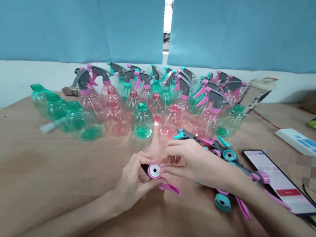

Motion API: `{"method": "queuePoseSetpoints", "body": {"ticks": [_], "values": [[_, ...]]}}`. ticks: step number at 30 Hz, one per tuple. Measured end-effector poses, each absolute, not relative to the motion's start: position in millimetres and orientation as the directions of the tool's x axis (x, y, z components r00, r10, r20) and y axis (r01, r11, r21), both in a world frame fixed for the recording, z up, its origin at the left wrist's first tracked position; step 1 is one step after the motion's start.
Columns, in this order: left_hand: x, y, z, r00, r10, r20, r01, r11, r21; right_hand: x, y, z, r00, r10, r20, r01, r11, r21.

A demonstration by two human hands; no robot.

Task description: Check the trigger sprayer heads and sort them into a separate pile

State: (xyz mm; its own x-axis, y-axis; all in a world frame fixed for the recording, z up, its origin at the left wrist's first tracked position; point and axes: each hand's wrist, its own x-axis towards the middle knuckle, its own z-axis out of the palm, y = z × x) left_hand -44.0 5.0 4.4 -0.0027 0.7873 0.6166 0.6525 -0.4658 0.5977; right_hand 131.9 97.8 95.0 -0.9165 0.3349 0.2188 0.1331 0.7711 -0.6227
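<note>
My left hand point(135, 181) is wrapped round a pink and grey trigger spray head point(154, 170), its collar turned up toward me. Inside the pink ring a white disc with a dark centre hole shows, and the pink trigger sticks out to the right. My right hand point(191, 162) is closed, with fingertips and thumb pinching at the collar's right edge; whether something small is between them is hidden. Beside and partly under my right forearm lie several loose spray heads, among them one with a teal collar point(223, 202). Straight ahead stands an open green bottle point(143, 121).
Several bottles with spray heads fitted, such as a pink one point(207, 122), crowd the table's back. Green bottles point(84, 123) and thin clear tubes point(52, 125) lie at left. On the right are a phone point(278, 179), a white power strip point(299, 140) and a cup point(257, 94).
</note>
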Motion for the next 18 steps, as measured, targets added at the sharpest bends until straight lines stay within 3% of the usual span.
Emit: {"method": "queuePoseSetpoints", "body": {"ticks": [18], "values": [[-43.0,4.3,2.6,0.02,0.793,0.608,0.68,-0.457,0.574,127.3,82.4,92.6,-0.921,0.31,0.235,0.244,0.93,-0.274]]}}
